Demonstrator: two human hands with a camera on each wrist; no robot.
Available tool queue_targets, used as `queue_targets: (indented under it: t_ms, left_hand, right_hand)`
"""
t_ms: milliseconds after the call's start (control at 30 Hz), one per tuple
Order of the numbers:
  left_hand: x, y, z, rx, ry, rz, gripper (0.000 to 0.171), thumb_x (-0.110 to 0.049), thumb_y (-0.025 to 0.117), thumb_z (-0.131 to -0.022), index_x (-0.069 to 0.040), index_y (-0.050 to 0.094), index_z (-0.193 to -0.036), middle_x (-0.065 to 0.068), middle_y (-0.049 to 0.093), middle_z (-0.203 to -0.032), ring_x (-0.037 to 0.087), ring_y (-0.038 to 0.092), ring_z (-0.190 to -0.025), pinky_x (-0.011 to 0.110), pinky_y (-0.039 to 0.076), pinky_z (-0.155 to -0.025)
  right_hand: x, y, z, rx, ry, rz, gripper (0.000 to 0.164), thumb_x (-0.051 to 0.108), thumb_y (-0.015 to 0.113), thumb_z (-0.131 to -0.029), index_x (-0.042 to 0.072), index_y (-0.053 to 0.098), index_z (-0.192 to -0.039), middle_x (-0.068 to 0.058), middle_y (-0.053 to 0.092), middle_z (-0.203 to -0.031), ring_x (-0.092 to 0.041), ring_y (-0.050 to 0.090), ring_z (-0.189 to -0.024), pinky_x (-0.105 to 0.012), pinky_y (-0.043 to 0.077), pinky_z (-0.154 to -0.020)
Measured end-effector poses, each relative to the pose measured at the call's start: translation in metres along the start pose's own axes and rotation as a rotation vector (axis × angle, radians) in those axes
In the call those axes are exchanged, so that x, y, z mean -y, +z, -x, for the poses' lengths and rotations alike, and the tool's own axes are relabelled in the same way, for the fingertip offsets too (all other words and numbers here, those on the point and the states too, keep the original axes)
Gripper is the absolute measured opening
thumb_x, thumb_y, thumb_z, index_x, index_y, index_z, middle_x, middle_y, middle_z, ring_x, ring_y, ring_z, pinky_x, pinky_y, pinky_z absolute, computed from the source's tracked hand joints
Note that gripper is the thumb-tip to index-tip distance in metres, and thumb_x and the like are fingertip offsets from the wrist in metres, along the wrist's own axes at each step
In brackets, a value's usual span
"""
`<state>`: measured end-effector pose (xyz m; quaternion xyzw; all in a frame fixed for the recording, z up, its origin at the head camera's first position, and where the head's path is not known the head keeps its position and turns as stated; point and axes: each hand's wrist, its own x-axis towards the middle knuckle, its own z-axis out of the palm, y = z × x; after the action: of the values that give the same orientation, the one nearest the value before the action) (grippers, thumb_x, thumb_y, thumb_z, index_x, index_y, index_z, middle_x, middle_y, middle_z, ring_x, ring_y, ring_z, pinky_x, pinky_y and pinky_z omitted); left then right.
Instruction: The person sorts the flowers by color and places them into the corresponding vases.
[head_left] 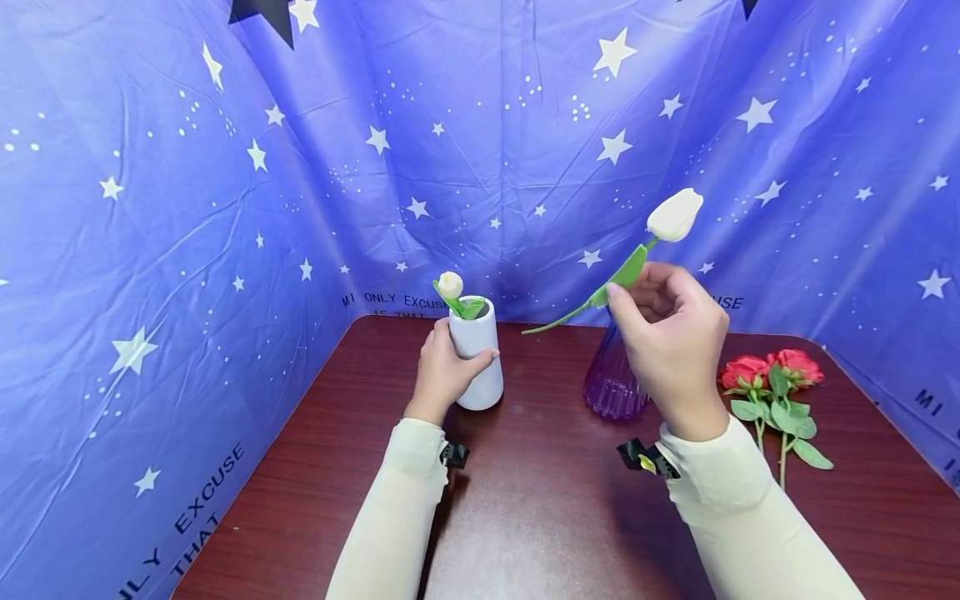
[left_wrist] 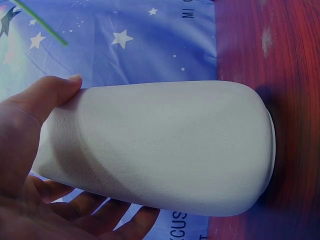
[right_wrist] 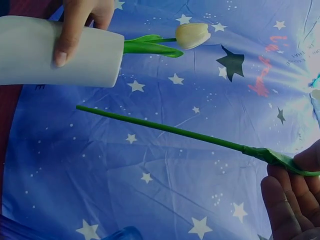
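Observation:
A white vase [head_left: 480, 367] stands upright on the table, and my left hand [head_left: 444, 367] grips its upper part, thumb on one side and fingers on the other. One white tulip [head_left: 451, 286] with green leaves pokes out of its mouth. Up and to the right, my right hand [head_left: 671, 342] pinches another white tulip [head_left: 675, 215] by its leafy stem. That tulip slants, its bloom up at the right and its bare stem end [right_wrist: 115, 116] pointing left toward the vase, apart from it. In the left wrist view the vase [left_wrist: 165, 147] fills the middle.
Behind my right hand stands a purple ribbed glass vase [head_left: 611, 387], partly hidden. Two red roses [head_left: 795, 367] with green leaves lie at the table's right side. A blue star-patterned cloth [head_left: 495, 167] hangs behind and beside the dark red wooden table [head_left: 525, 517].

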<state>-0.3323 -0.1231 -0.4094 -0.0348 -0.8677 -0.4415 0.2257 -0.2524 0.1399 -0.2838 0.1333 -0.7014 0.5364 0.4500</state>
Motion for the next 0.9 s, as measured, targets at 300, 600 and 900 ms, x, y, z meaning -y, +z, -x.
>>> queue_targets:
  t_ms: [300, 600, 900]
  left_hand:
    - [0.000, 0.000, -0.001, -0.006, 0.008, -0.005, 0.083, -0.042, 0.091, -0.076, -0.007, 0.051, -0.139, 0.013, 0.064, -0.121, 0.031, 0.064, -0.112, 0.049, 0.056, -0.093]
    - [0.001, 0.001, -0.001, -0.010, 0.012, 0.000, 0.083, -0.043, 0.091, -0.075, -0.007, 0.051, -0.139, 0.013, 0.064, -0.121, 0.031, 0.065, -0.111, 0.049, 0.057, -0.093]
    - [0.000, 0.001, -0.001, -0.005, 0.007, 0.007, 0.083, -0.043, 0.091, -0.075, -0.007, 0.051, -0.139, 0.013, 0.064, -0.121, 0.031, 0.065, -0.111, 0.050, 0.057, -0.093]
  right_hand:
    - [0.011, 0.007, -0.007, -0.004, 0.017, -0.192, 0.018, 0.001, 0.082, -0.082, 0.000, 0.072, -0.097, 0.001, 0.072, -0.079, -0.007, 0.071, -0.068, -0.015, 0.056, -0.064]
    - [0.017, 0.013, -0.010, -0.029, 0.010, -0.330, 0.018, -0.006, 0.079, -0.080, 0.001, 0.071, -0.095, -0.001, 0.071, -0.078, -0.007, 0.070, -0.065, -0.014, 0.054, -0.059]
    - [0.020, 0.017, -0.014, -0.020, -0.018, -0.394, 0.018, -0.008, 0.078, -0.081, -0.002, 0.072, -0.097, -0.004, 0.073, -0.081, -0.009, 0.072, -0.067, -0.015, 0.055, -0.060]
